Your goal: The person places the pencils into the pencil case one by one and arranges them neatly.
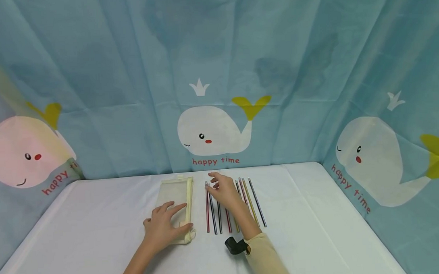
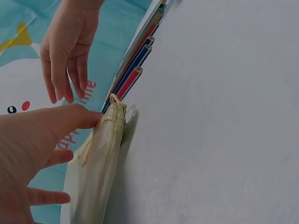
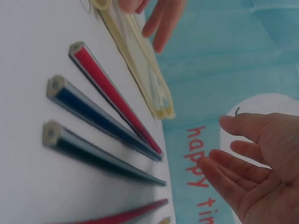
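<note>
A cream mesh zip pouch (image 1: 173,189) lies upright lengthwise on the white table. Over its lower half is my left hand (image 1: 162,228), fingers spread, the thumb right at the pouch's zipped edge in the left wrist view. To the pouch's right, several pencils lie side by side, among them a red pencil (image 3: 105,81), a blue pencil (image 3: 93,112) and a dark green pencil (image 3: 98,156). Above the far ends of these pencils hangs my right hand (image 1: 225,192), its fingers loosely bent and holding nothing. The right hand and forearm hide parts of the middle pencils in the head view.
A yellow pencil (image 1: 249,198) and a dark pencil (image 1: 257,204) lie at the row's right end. A black wrist camera (image 1: 235,246) sits on my right wrist. Blue curtains (image 1: 216,52) with printed whales stand behind and beside the white table (image 1: 317,230).
</note>
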`<action>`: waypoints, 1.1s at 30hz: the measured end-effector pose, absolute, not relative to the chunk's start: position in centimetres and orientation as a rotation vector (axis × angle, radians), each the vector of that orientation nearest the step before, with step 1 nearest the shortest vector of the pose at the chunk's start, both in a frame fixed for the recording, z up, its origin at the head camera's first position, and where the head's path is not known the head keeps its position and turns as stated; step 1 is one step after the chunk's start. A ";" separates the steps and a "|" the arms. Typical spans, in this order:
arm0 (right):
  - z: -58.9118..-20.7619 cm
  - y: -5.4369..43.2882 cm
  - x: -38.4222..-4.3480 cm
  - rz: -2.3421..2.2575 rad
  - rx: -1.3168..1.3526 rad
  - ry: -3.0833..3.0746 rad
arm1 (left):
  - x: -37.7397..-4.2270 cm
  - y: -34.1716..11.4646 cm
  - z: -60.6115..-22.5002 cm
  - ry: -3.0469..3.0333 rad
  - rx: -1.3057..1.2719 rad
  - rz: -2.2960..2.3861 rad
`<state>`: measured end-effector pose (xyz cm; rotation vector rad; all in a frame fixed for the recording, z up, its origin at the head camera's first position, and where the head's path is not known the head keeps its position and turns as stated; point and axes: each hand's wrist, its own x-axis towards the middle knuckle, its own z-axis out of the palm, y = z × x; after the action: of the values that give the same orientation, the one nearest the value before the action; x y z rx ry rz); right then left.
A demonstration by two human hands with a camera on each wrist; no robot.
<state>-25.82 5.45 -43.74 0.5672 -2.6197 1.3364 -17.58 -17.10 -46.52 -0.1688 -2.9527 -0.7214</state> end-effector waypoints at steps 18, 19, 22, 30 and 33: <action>-45.2 3.8 -25.3 1.393 0.469 -2.686 | -17.0 -16.8 -46.1 -3.018 -0.163 -0.661; -45.2 3.6 -25.3 1.383 0.472 -2.687 | -17.0 -16.9 -46.1 -3.016 -0.161 -0.654; -45.2 3.2 -25.3 1.366 0.473 -2.692 | -17.1 -16.9 -46.1 -3.007 -0.162 -0.649; -45.6 2.9 -25.2 1.349 0.416 -2.721 | -16.9 -16.6 -46.0 -3.016 -0.148 -0.681; -45.9 2.8 -25.1 1.354 0.397 -2.741 | -16.8 -16.6 -46.0 -3.022 -0.134 -0.690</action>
<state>-25.08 2.83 -45.90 0.3972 -2.7412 1.3541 -16.75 -16.56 -46.03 -0.1337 -3.0218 -0.6902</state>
